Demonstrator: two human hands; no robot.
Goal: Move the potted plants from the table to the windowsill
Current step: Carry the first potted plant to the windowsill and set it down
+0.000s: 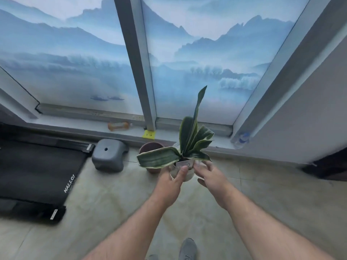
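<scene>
We are gripping the white potted plant (pixel 183 172) mid-frame, left hand (pixel 171 182) and right hand (pixel 210 177) fingers wrapping its sides. The windowsill (pixel 90 126) is lying above it in the frame.

The potted plant (pixel 185 147) sits just right of the frame's centre, held up in the air in front of the windowsill (pixel 78 123), which runs across the middle of the frame. Its small whitish pot (pixel 185 175) is upright, with a pale label card at its rim. The leaves are dark green with cream edges: one broad leaf lies flat toward the left, several stand fanned upward, and one narrow leaf rises tall toward the upper centre against the window.
</scene>
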